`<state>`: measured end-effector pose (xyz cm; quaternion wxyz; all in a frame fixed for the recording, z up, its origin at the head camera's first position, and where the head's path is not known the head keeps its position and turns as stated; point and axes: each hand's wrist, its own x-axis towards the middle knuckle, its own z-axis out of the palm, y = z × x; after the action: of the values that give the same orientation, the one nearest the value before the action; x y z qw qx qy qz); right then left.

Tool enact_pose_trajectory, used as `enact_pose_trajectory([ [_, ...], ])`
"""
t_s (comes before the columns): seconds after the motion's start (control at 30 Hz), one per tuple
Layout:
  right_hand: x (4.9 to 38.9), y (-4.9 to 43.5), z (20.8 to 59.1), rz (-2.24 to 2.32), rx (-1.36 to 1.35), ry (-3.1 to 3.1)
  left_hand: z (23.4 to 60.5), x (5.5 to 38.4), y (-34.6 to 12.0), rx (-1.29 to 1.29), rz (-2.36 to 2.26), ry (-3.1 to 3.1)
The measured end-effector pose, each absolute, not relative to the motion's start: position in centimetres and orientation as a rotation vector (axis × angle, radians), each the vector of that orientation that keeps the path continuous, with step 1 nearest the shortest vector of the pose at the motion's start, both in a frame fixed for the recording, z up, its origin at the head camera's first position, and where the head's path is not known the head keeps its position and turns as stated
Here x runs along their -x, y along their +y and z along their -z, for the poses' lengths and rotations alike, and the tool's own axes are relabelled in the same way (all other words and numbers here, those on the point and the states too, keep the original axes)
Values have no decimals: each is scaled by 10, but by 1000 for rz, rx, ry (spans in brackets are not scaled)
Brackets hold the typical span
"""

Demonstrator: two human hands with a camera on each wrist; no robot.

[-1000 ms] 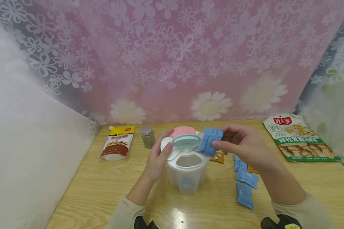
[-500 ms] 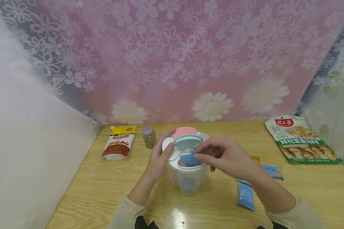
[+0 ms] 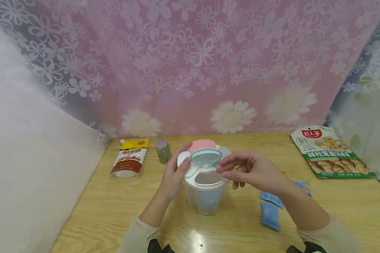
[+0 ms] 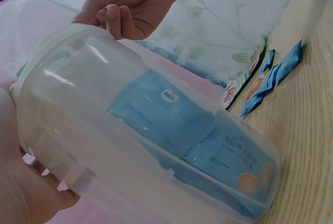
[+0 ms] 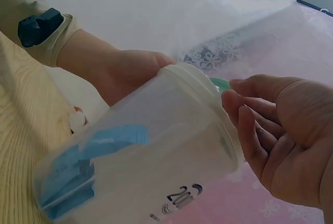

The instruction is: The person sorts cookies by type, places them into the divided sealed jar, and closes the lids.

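Note:
A clear plastic storage canister (image 3: 208, 202) stands on the table, its white lid (image 3: 190, 172) fitted with several coloured flip caps. The mint-green cap (image 3: 206, 157) is raised, leaving an oval opening at the front. My left hand (image 3: 173, 177) grips the lid and upper side of the canister from the left. At the opening's right edge, my right hand (image 3: 254, 173) holds nothing, its fingers loosely bent beside the lid. Through the clear wall in the left wrist view, blue snack packets (image 4: 161, 112) lie inside the canister; the right wrist view shows them near its bottom.
Loose blue packets (image 3: 270, 215) lie right of the canister, partly under my right forearm. A green-and-white mushroom pouch (image 3: 332, 153) lies at the back right. Toward the back left are a small spice jar (image 3: 163, 151) and a yellow, white and brown pouch (image 3: 130, 158).
My right hand carried a blue packet to the lid's opening and let it go inside. The hand is now just right of the opening. My left hand has kept its grip.

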<state>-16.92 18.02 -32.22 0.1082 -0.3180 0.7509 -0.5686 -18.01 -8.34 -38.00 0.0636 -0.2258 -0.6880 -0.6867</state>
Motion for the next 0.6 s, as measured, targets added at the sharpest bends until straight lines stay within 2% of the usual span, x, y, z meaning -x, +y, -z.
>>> enact_pose_trajectory([
  [0.23,169,199,326,1692,1030,2145,381,177,-87,659,2068,-2077],
  [0.4,171,216,338,1707,1139,2113,381,178,-86,672,2073,-2086],
  [0.6,176,241,356,1719,1150,2062,380,180,-85,688,2078,-2078],
])
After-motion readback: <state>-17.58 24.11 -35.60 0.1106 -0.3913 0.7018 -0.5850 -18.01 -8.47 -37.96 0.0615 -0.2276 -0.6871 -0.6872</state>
